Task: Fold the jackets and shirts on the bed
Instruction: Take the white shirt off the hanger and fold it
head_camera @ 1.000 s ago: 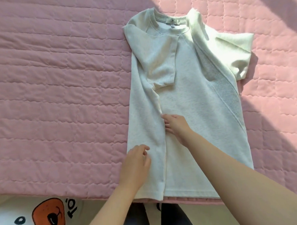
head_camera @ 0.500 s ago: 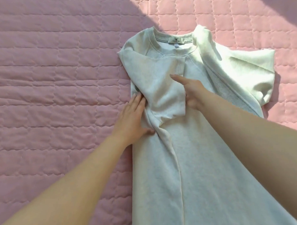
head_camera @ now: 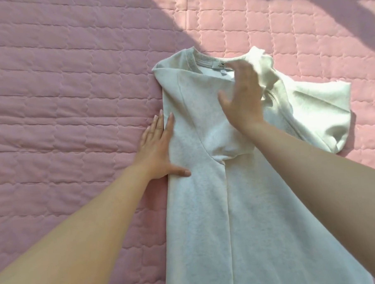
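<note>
A pale grey short-sleeved shirt (head_camera: 206, 205) lies collar-away on the pink quilted bed (head_camera: 72, 93). Its left side and sleeve are folded in over the body. The right sleeve (head_camera: 323, 114) is spread out and rumpled in sunlight. My left hand (head_camera: 159, 147) lies flat, fingers straight, along the shirt's folded left edge, thumb on the fabric. My right hand (head_camera: 242, 94) is palm down on the upper chest just below the collar (head_camera: 208, 60), fingers spread and blurred, next to the bunched right shoulder. Neither hand holds anything.
The pink quilt stretches left and beyond the shirt, with a sunlit patch (head_camera: 263, 31) at the upper right. My two forearms cross the lower part of the view.
My right hand has slid up and to the right from the folded sleeve toward the collar. My left hand has shifted onto the shirt's outer left edge. The view has moved closer.
</note>
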